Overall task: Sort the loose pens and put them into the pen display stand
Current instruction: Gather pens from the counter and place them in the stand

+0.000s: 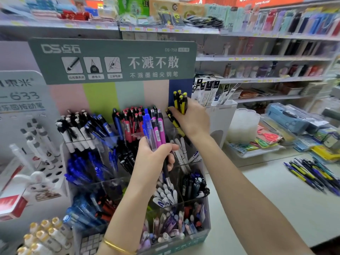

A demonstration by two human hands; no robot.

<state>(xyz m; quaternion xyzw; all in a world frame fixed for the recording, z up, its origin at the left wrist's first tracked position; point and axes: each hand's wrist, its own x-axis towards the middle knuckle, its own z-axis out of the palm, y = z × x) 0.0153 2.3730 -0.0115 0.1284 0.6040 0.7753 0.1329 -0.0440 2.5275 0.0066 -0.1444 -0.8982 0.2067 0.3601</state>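
**Both hands full of pens at the stand**

The left hand is up in front of the middle of the pen stand. Its fingers are curled round a mixed bunch of pens: see-through blue ones and pinkish-purple ones, clicker ends up, with a dark tip hanging out below the palm. There's a gold bangle on that wrist.

The right hand is over at the back right corner of the stand, its fingers wrapped round a small bundle of yellow-and-black pens. 4 yellow tops stick up above the hand. 1 more yellow-and-black pen shows just under that hand, at the top right slot (can't tell if it's in the grip or sitting in the slot).

The stand is clear plastic, split into rows of compartments. White-and-black pens sit back left, red pens back middle and blue pens a row lower on the left. A green sign with white lettering stands behind it all.

The loose pens lie in a pile on the tabletop, well off to the right, apart from both hands.
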